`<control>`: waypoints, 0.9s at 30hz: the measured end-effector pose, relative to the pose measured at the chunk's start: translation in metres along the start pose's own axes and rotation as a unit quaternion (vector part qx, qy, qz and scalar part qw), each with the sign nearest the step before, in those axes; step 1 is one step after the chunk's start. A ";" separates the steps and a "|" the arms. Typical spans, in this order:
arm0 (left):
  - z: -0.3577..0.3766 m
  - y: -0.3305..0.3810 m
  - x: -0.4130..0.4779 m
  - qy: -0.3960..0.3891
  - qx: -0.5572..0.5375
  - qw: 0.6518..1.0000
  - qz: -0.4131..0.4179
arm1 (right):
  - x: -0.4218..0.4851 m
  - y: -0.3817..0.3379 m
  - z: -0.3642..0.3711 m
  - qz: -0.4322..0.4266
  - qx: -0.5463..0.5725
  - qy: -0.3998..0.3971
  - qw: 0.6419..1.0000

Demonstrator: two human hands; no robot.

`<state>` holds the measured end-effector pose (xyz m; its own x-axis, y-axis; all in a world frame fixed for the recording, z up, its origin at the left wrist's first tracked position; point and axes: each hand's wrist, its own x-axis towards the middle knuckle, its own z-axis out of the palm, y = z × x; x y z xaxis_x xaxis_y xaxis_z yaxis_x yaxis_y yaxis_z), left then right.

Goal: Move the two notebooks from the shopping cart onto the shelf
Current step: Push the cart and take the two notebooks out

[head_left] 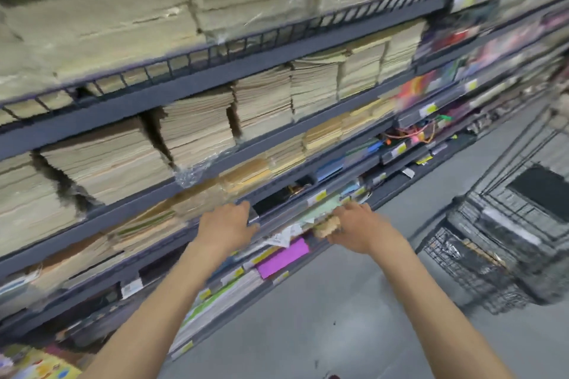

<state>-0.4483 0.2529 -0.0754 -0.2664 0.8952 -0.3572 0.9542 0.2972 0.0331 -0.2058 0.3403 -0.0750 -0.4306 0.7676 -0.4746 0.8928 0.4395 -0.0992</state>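
— Fingers (pixel 243 208) of the left hand (pixel 226 223), how did they lie?
— They were bent over the front rail (pixel 278 215) of the shelf (pixel 92 223), with the thumb under it, so this hand gripped the rail.
— And the right hand (pixel 358 229)?
— Its fingers (pixel 348 208) were curled round the notebooks (pixel 324 228), a tan bundle. The blur did not let me count them.
— Where were the notebooks exactly?
— At the front edge of the same shelf, to the right of the left hand, just beside some pale green packets (pixel 323 209). A pink sheet (pixel 283 254) lay on the level below.
— And the shopping cart (pixel 480 243)?
— It stood on the grey floor (pixel 354 317) at the right, apart from both hands. What was inside, I could not tell.
— What filled the upper levels?
— Beige paper stacks (pixel 197 129), side by side.
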 end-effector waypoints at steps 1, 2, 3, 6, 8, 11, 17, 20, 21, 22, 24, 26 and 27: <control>-0.007 0.016 0.011 0.010 -0.002 1.000 0.013 | 0.001 0.016 -0.005 0.008 0.006 0.005 1.000; -0.012 0.033 0.022 0.020 -0.004 0.999 0.027 | 0.002 0.032 -0.011 0.015 0.007 0.011 1.000; -0.018 0.050 0.033 0.032 -0.004 0.999 0.040 | 0.003 0.048 -0.016 0.023 0.006 0.019 1.000; -0.034 0.102 0.061 0.076 0.015 0.993 0.084 | 0.006 0.097 -0.031 0.049 0.017 0.039 0.998; -0.044 0.136 0.078 0.097 0.038 0.988 0.114 | 0.008 0.128 -0.039 0.068 0.024 0.036 0.997; -0.056 0.183 0.102 0.105 0.049 0.981 0.155 | 0.012 0.169 -0.046 0.097 0.050 0.032 0.994; -0.068 0.266 0.168 0.097 0.065 0.965 0.236 | 0.027 0.239 -0.049 0.161 0.090 0.042 0.982; -0.074 0.312 0.205 0.085 0.084 0.954 0.275 | 0.038 0.274 -0.047 0.206 0.120 0.041 0.970; -0.075 0.327 0.217 0.079 0.087 0.950 0.289 | 0.043 0.285 -0.046 0.221 0.131 0.041 0.966; -0.075 0.343 0.229 0.073 0.090 0.945 0.305 | 0.047 0.296 -0.045 0.238 0.140 0.043 0.960; -0.075 0.375 0.253 0.061 0.105 0.932 0.343 | 0.053 0.317 -0.041 0.277 0.170 0.037 0.945; -0.074 0.407 0.275 0.045 0.120 0.917 0.377 | 0.057 0.337 -0.034 0.311 0.200 0.028 0.929; -0.073 0.422 0.286 0.042 0.127 0.909 0.395 | 0.059 0.347 -0.029 0.328 0.208 0.030 0.921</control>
<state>-0.1314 0.6590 -0.0955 0.5159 0.8214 -0.2433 0.8503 -0.5256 0.0287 0.0750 0.5516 -0.1120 0.2248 0.8336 -0.5046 0.9313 -0.3361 -0.1403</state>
